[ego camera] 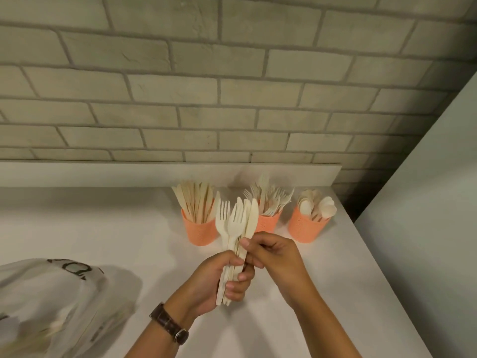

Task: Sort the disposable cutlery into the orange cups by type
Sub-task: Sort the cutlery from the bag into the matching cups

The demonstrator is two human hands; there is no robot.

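My left hand [219,277] grips a bundle of pale disposable cutlery [236,223], forks and knives held upright. My right hand [273,257] pinches the bundle's handles from the right, at a knife. Three orange cups stand behind the bundle near the wall. The left cup [200,232] holds knives. Forks fill the middle cup [268,223], which the bundle partly hides. The right cup [305,228] holds spoons.
A white plastic bag [59,303] with more cutlery lies at the front left of the white counter [103,228]. A brick wall rises behind the cups. The counter's right edge [382,267] runs diagonally beside a pale wall panel. A watch sits on my left wrist.
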